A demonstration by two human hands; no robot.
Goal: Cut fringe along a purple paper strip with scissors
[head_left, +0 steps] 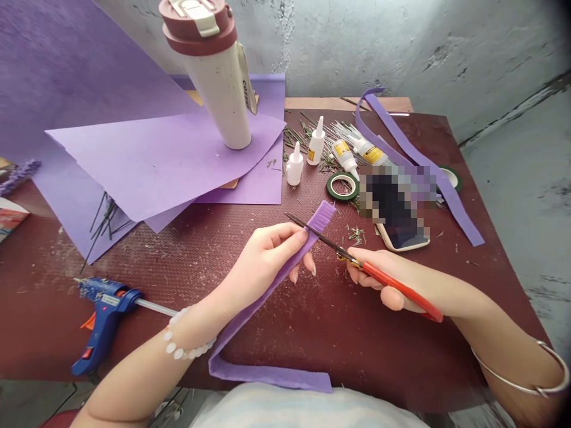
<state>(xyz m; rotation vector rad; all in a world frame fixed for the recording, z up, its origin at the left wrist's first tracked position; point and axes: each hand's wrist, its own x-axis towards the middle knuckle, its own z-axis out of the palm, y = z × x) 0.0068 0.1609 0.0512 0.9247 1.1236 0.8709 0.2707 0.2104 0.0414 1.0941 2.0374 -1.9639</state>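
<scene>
Between the thumb and fingers of my left hand (279, 246) is pinched a long folded purple paper strip (250, 309). Its far end shows a row of short parallel cuts; the rest trails down and bends along the table's front edge. My right hand (379, 279) is closed round the red handles of a pair of scissors (397, 288). The dark blades lie across the strip just beyond my left fingertips, below the cut end. Whether the blades are fully closed I cannot tell.
A blue glue gun (104, 315) lies left. Purple sheets (169, 154) carry a white tumbler (218, 89). Small glue bottles (294, 165), green tape (342, 186), wire stems (307, 128), a phone (397, 214) and purple strips (410, 145) sit at the back right, near the wall.
</scene>
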